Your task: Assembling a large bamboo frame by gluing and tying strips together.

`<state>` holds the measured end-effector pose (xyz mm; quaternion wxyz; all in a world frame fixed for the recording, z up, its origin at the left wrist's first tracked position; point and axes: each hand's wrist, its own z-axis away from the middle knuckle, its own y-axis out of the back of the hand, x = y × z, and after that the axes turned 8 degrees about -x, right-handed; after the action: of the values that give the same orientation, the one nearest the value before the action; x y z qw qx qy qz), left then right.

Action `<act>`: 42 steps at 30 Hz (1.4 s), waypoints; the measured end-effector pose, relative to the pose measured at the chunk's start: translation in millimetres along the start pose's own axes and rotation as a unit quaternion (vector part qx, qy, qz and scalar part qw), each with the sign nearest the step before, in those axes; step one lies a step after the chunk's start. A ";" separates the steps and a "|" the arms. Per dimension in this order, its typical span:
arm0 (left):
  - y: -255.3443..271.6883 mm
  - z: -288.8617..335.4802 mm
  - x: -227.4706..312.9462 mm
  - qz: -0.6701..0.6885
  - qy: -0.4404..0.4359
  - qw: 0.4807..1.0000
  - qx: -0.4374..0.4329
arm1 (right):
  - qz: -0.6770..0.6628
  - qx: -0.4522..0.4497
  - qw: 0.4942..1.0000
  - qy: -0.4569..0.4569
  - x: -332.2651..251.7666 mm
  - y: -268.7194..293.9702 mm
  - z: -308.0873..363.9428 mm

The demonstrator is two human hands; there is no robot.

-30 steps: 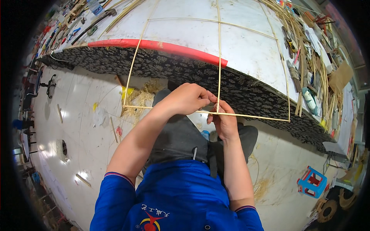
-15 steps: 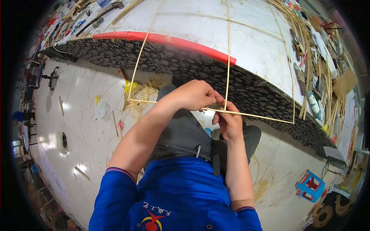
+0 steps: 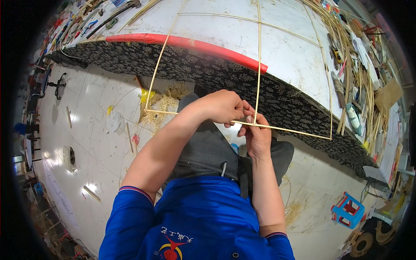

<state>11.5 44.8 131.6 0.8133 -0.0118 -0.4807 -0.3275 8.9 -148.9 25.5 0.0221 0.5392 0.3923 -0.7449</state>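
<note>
A light frame of thin bamboo strips (image 3: pixel 299 131) reaches from above my lap onto the table. Its near crosspiece meets a middle strip (image 3: pixel 259 60) in front of me. At that joint the thumb and fingers of my right hand (image 3: pixel 258 138) close on the frame from below. My left hand (image 3: pixel 223 107) bends over the crosspiece just left of the joint, its fingertips pinched together near the middle strip. Whatever those fingertips hold is too small or hidden to make out. The crosspiece passes beneath my left hand and wrist.
The white tabletop (image 3: pixel 216 32) has a red padded strip (image 3: pixel 190 44) on its near edge and dark patterned cloth (image 3: pixel 299 97) below. Bamboo strips and tools crowd its right side. Wood shavings (image 3: pixel 167 104) lie on the floor; a blue and red stool (image 3: pixel 349 210) stands at right.
My left fingertips have shifted slightly at the joint, and my right thumb has come up against the middle strip. The frame has barely moved.
</note>
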 end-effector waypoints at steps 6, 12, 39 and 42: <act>-0.1 -1.5 -14.6 -0.030 0.011 0.999 -0.025 | -0.015 0.008 1.000 0.015 0.8 -2.0 -1.2; -25.0 49.6 -4.9 -0.039 -0.262 0.866 0.425 | -0.022 0.008 0.999 0.023 -2.9 0.7 -1.3; -119.2 -4.9 -107.1 0.480 -0.191 0.850 0.102 | -0.104 -0.042 0.993 -0.031 0.6 -8.2 13.2; -115.6 -3.3 -109.6 0.474 -0.187 0.856 0.092 | -0.107 -0.026 0.993 -0.042 -0.7 -9.1 13.9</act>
<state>-84.3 10.1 9.2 0.7625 -0.2239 -0.5878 0.1516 -5.9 -151.3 32.7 -0.0267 0.4614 0.4656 -0.7547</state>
